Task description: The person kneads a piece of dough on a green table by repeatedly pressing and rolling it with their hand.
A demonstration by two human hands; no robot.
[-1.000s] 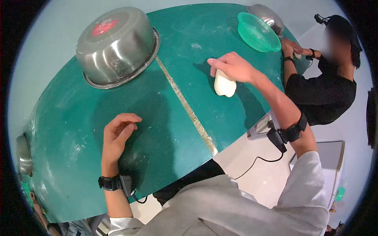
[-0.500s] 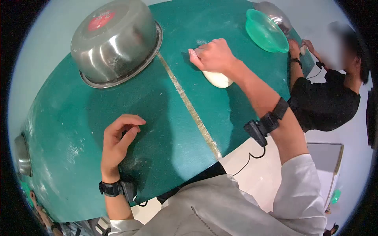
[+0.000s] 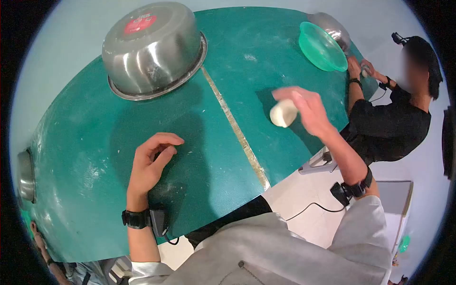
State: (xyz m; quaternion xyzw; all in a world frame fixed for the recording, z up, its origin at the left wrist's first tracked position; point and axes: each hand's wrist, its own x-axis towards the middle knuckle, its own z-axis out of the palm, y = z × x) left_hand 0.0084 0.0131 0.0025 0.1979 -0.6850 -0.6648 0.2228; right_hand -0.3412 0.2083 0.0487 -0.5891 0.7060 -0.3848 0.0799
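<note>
A lump of pale dough point(image 3: 283, 114) sits on the green table point(image 3: 228, 166), right of a worn strip. My right hand point(image 3: 308, 109) is at the dough, its fingers stretched over the far side and smeared by motion. The palm is close against the dough's right side. My left hand point(image 3: 154, 164) rests on the table left of the strip, loosely curled, with a gap between thumb and fingers and nothing seen in it. Beyond it a big steel basin point(image 3: 152, 52) stands upside down, a red label on its base.
A green plastic basin point(image 3: 323, 47) stands at the far right beside a steel bowl point(image 3: 331, 28). Near them a co-worker in black point(image 3: 389, 123) handles something small and pale. Another steel bowl point(image 3: 26, 175) is at the left edge, with another person's arm point(image 3: 42, 244) below it.
My right hand has drawn back toward me and to the right, and the dough has shifted the same way. Its fingers have gone from curled to stretched. My left hand keeps its pose.
</note>
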